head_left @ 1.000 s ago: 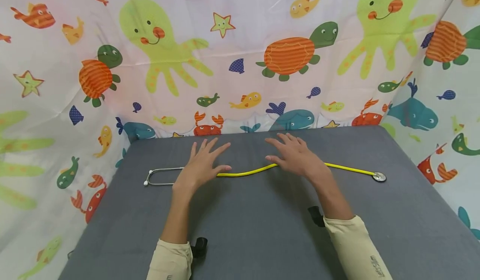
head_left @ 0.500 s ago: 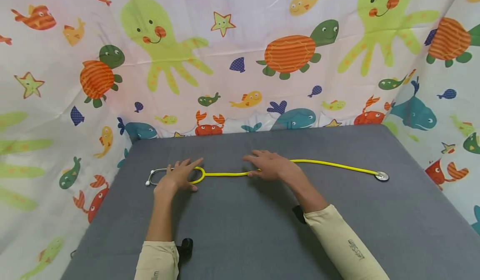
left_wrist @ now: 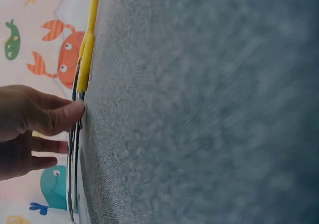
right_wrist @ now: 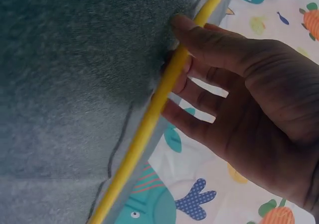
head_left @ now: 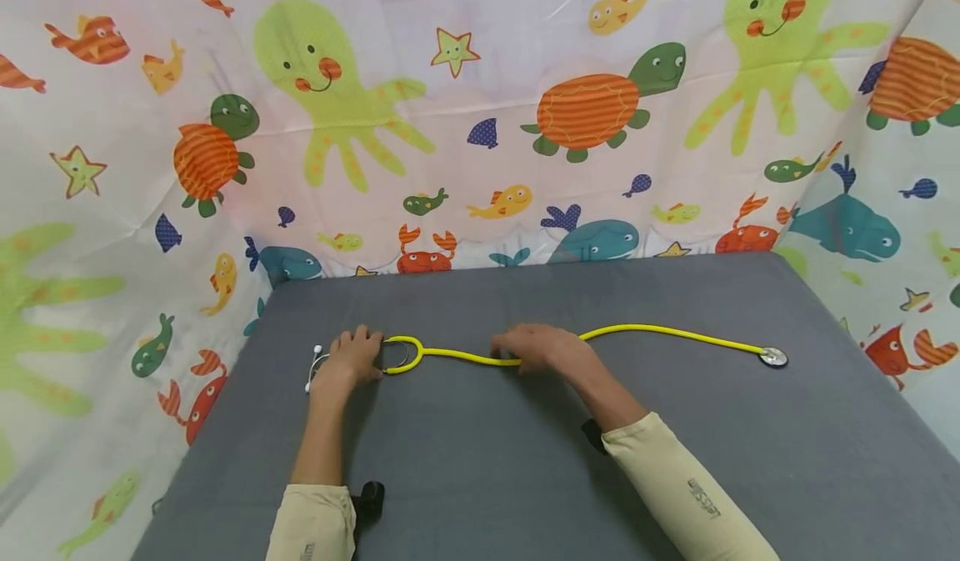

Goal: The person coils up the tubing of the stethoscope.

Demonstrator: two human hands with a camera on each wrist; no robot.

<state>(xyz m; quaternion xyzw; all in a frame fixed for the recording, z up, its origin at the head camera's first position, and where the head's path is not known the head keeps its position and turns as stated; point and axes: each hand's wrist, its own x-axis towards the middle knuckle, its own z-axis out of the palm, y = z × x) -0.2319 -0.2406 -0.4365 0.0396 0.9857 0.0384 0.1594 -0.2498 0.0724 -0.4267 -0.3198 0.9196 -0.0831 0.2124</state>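
Left hand (head_left: 347,363) and right hand (head_left: 542,348) came down on stethoscope (head_left: 461,356): left pinches metal arms (left_wrist: 76,169), right pinches hose (right_wrist: 144,129), now bowed toward 6 o'clock. Chestpiece (head_left: 773,358) on table (head_left: 480,461), 3 o'clock of right hand.

Left sleeve (head_left: 309,518): pale beige, smooth cloth, ending on the forearm in a slightly puckered edge
Left print (head_left: 307,552): small, dark, too blurred to read
Right sleeve (head_left: 675,473): matching beige, ending on the forearm
Right print (head_left: 703,498): dark lettering, also blurred
Left attachment (head_left: 369,501): black, stubby, round-ended
Right attachment (head_left: 592,435): black, partly hidden
Left hand (head_left: 347,361), right hand (head_left: 542,347): bare
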